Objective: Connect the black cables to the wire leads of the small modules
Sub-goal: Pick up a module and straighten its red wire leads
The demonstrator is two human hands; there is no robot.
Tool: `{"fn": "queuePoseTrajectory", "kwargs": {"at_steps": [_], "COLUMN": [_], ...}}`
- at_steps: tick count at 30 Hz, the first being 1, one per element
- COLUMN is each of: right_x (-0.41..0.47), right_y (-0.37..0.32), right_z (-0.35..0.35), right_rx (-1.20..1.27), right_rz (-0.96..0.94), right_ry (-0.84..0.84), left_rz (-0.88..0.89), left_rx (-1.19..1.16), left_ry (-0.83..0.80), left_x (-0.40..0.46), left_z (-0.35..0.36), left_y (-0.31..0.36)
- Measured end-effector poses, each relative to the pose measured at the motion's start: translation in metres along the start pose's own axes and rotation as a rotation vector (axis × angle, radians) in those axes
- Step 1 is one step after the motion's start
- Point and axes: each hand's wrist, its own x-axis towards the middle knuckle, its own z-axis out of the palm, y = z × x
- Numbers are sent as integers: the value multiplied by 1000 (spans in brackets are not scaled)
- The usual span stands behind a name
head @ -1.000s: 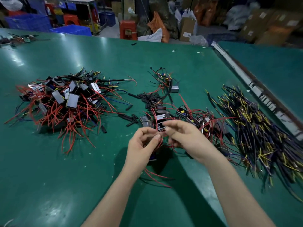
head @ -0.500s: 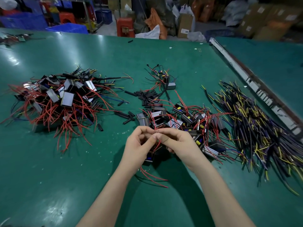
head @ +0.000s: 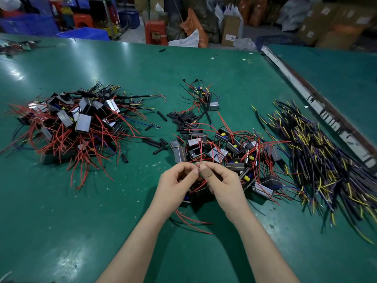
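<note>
Hands [head: 202, 182] unmoved, pinching thin red lead [head: 201, 158]

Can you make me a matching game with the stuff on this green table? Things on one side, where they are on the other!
Things:
1. big heap of modules
2. bundle of dark and yellow cables
3. short black tubes
4. loose red wires

Places:
A. far right side
B. just below the hands
C. far left side
D. middle, beyond the hands

Pairs: 1-C, 2-A, 3-D, 4-B

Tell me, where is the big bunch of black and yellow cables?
In the head view the black and yellow cables lie on the green table at the far right, beside the pile of small modules.
</note>
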Motion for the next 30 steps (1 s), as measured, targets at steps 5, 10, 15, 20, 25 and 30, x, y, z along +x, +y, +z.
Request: {"fn": "queuePoseTrajectory", "kwargs": {"at_steps": [5, 10, 15, 20, 25, 30], "right_x": [-3, -3, -2, -3, 1, 0], "right_y": [1, 9, 10, 7, 7, 7], "right_z": [2, 4, 9, 2, -2, -4], "right_rx": [-11, -84, -14, 48, 103, 165], "right_rz": [-20, -59, -3, 115, 202, 134], "right_ry": [48, 177, 217, 97, 117, 70], "left_rz": [2, 3, 16, 3, -3, 3], "left_rx": [31, 85, 115, 72, 7, 34], "left_ry": [6, 18, 44, 68, 96, 59], "left_x": [-2, -6, -6, -6, -5, -7], "left_z": [1, 5, 8, 6, 4, 4], "left_y": [4, 7, 10, 7, 9, 9]}}
